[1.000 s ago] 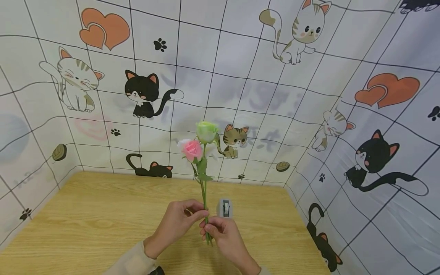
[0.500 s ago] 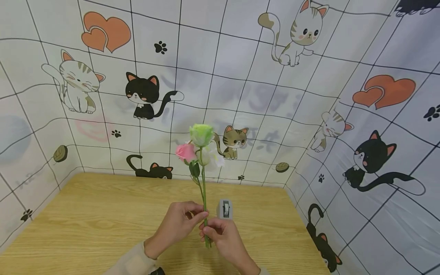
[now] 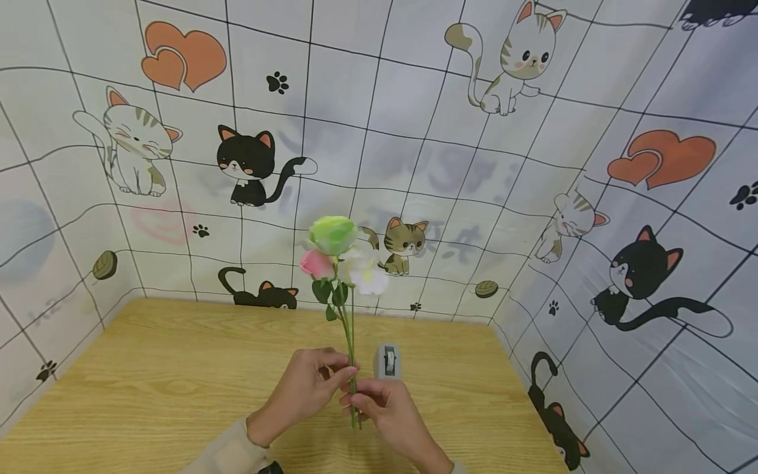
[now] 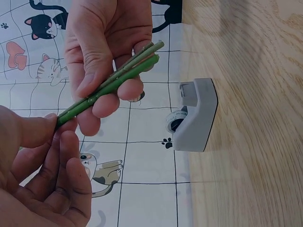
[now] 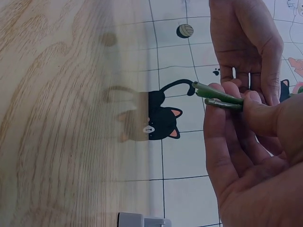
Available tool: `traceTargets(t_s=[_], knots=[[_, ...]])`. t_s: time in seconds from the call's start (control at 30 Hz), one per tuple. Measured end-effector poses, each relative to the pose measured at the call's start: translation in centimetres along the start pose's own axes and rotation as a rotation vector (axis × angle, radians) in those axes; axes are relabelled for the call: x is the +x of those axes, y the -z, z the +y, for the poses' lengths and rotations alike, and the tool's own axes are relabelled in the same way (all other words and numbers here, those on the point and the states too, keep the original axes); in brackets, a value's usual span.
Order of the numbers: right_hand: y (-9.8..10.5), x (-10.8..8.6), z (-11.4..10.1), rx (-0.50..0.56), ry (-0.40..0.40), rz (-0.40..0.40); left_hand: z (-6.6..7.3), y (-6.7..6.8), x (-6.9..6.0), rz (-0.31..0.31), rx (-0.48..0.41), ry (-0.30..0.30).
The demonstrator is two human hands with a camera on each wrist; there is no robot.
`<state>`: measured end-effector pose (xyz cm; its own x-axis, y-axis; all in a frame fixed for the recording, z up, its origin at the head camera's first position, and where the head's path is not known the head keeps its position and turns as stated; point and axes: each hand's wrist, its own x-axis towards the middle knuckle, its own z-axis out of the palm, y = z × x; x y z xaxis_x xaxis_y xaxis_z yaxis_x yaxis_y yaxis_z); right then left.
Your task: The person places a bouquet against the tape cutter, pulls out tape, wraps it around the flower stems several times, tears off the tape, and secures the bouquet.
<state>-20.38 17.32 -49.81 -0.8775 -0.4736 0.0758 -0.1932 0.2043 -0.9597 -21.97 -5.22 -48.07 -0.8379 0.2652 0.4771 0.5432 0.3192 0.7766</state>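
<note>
A small bunch of artificial flowers stands upright in both hands: a green rose (image 3: 333, 235), a pink rose (image 3: 316, 264) and a white flower (image 3: 368, 271). My left hand (image 3: 314, 383) pinches the stems between thumb and fingers. Just below it, my right hand (image 3: 387, 411) holds the same stems near their lower ends. In the left wrist view the cut ends of the green stems (image 4: 113, 85) stick out past the right hand's fingers. From the right wrist, the stem ends (image 5: 220, 97) show between thumb and fingers.
A grey tape dispenser (image 3: 387, 361) with a tape roll sits on the wooden table (image 3: 195, 368), just beyond the right hand. Behind and at the sides, a cat-patterned cloth (image 3: 331, 85) borders the table. Part of a dark object (image 3: 271, 468) shows by the left sleeve.
The bunch has turned in the fingers: the green rose shifted left and the white flower came into view on the right. Both hands stayed nearly in place on the stems.
</note>
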Motion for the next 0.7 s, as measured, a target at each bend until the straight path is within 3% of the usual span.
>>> traceTargets(t_s=[0.7], knots=[[0.07,0.03,0.13,0.026,-0.029,0.046,0.15,-0.22,-0.16,-0.004,-0.009,0.064]])
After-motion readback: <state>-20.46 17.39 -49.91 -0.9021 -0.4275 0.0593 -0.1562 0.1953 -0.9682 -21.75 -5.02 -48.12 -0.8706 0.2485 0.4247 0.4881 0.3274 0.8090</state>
